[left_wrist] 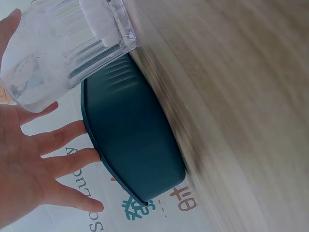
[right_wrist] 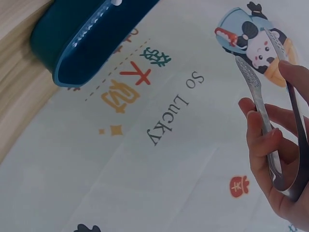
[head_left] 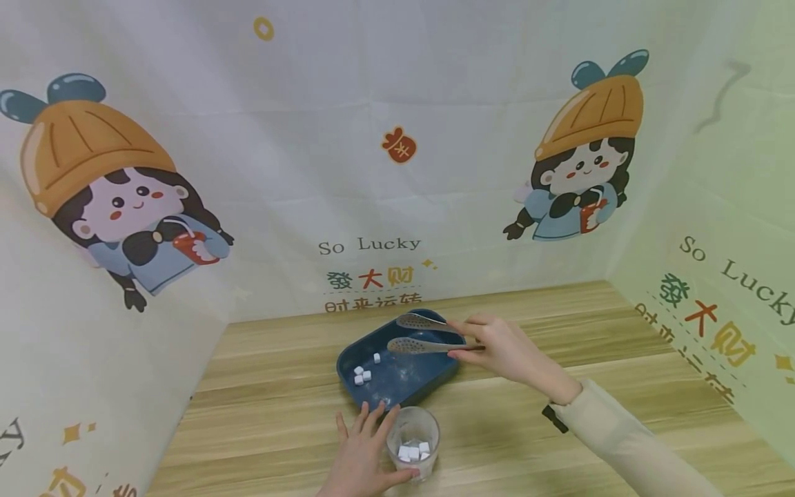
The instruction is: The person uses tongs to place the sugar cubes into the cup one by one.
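My right hand [head_left: 506, 348] grips metal tongs [right_wrist: 258, 94] whose perforated tips stand apart above a dark blue tray [head_left: 397, 393], with nothing between them. Several small white cubes [head_left: 359, 375] lie at the tray's left side. My left hand [head_left: 363, 449] has its fingers spread, fingertips right at the tray's near rim. Its thumb lies along the near side of a clear ribbed cup [head_left: 413, 421], which stands just in front of the tray. More white cubes [head_left: 413, 452] sit at the cup's bottom. The left wrist view shows this cup [left_wrist: 63, 48] beside the straight fingers.
The tray and cup stand on a wood-grain table [head_left: 261, 400]. Printed cloth walls [head_left: 472, 207] with cartoon figures and lettering close off the back and both sides. A black strap end [head_left: 555, 419] hangs from the right sleeve [head_left: 627, 442].
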Action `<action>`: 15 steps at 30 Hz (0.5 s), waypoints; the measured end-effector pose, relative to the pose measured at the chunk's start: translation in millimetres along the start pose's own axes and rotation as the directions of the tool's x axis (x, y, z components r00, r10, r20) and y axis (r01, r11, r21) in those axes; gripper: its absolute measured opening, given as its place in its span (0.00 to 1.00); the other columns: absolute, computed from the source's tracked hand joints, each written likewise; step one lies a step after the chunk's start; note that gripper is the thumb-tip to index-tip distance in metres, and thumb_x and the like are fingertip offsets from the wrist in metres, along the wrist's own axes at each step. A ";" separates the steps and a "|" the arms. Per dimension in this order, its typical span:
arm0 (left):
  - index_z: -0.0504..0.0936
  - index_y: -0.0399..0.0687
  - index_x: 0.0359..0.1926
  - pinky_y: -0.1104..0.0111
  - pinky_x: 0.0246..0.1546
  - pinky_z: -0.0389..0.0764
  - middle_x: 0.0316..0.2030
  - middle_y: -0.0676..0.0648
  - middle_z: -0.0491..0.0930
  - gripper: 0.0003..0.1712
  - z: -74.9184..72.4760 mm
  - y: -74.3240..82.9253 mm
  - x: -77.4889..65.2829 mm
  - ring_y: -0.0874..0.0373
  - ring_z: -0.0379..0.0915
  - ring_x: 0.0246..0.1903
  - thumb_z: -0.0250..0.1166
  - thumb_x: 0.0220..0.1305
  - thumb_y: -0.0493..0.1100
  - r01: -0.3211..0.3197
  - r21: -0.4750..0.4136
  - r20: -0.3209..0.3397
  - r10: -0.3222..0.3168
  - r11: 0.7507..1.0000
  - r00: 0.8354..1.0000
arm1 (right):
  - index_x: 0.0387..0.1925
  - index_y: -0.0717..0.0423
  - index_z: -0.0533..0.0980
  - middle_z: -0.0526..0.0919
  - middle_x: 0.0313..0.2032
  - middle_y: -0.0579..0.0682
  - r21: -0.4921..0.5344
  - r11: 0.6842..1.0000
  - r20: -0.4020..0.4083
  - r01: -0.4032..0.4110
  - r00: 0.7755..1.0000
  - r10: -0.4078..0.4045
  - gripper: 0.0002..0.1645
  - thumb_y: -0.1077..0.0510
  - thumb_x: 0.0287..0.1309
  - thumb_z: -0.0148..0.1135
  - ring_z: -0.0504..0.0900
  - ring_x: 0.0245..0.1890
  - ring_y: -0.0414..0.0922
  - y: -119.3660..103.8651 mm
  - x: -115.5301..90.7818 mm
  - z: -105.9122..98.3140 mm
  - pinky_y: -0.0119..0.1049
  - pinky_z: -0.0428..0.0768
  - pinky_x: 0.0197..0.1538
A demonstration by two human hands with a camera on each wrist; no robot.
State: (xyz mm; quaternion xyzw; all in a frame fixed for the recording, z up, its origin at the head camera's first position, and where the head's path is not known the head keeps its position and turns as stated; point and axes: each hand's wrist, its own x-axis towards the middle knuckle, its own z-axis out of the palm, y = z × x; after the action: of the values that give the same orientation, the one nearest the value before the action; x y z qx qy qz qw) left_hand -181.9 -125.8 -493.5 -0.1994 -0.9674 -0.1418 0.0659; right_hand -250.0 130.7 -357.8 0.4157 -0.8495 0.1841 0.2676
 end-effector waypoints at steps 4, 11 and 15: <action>0.60 0.53 0.64 0.28 0.48 0.48 0.61 0.38 0.64 0.56 -0.2 0.3 -0.2 0.33 0.56 0.60 0.57 0.37 0.77 -0.004 -0.006 -0.002 0.004 1.000 1.000 | 0.47 0.57 0.77 0.80 0.27 0.46 0.010 1.000 0.018 -0.021 1.000 0.021 0.25 0.51 0.46 0.66 0.67 0.16 0.29 5.6 6.1 3.4 0.19 0.63 0.19; 0.61 0.52 0.63 0.28 0.47 0.49 0.59 0.38 0.65 0.55 0.5 0.1 0.1 0.32 0.57 0.59 0.58 0.37 0.77 -0.023 0.004 -0.039 0.023 1.000 0.999 | 0.48 0.56 0.77 0.81 0.29 0.46 -0.003 0.997 0.070 -0.073 0.995 0.073 0.25 0.49 0.48 0.64 0.71 0.18 0.31 10.3 17.7 8.4 0.20 0.64 0.19; 0.61 0.52 0.63 0.28 0.47 0.48 0.59 0.38 0.65 0.55 0.9 -0.3 0.3 0.32 0.57 0.59 0.58 0.37 0.77 -0.026 0.000 -0.034 0.026 1.000 0.999 | 0.48 0.55 0.77 0.81 0.31 0.47 -0.023 0.996 0.080 -0.088 0.993 0.089 0.25 0.49 0.48 0.64 0.73 0.19 0.33 13.1 22.5 15.5 0.20 0.66 0.20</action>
State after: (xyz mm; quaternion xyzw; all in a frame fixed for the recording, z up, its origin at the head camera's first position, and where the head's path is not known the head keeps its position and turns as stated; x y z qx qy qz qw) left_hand -182.3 -125.7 -494.4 -0.2097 -0.9633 -0.1446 0.0843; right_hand -276.7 116.4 -357.5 0.3821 -0.8791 0.1704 0.2285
